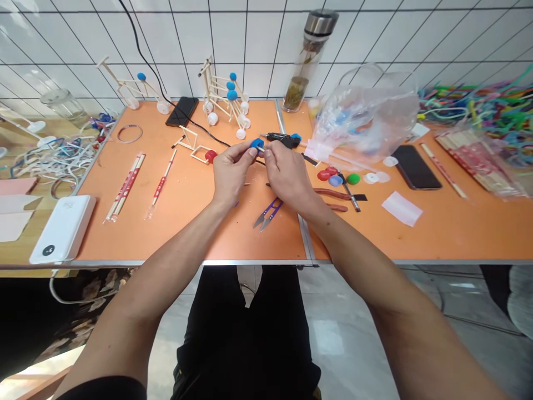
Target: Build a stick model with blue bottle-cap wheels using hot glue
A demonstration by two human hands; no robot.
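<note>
My left hand [233, 172] and my right hand [287, 178] meet above the orange table [250, 239]. The left fingers pinch a blue bottle cap [257, 145], and the right fingertips press against it beside a short pale stick [261, 149]. Just beyond the hands lies a black glue gun [281, 139]. Purple-handled thread snips [268, 214] lie below my right hand. Red-handled pliers [331, 194] lie to its right, near several coloured bottle caps [333, 178]. A small stick frame with a red cap [194, 146] stands left of my left hand.
Two wooden stick models with blue and white parts [220, 100] stand at the back, by a black cable [179, 100]. A plastic bag [362, 116], a glass bottle [300, 78], a phone [415, 166] and coloured pipe cleaners [478, 105] fill the right. A white power bank [62, 229] sits at the left.
</note>
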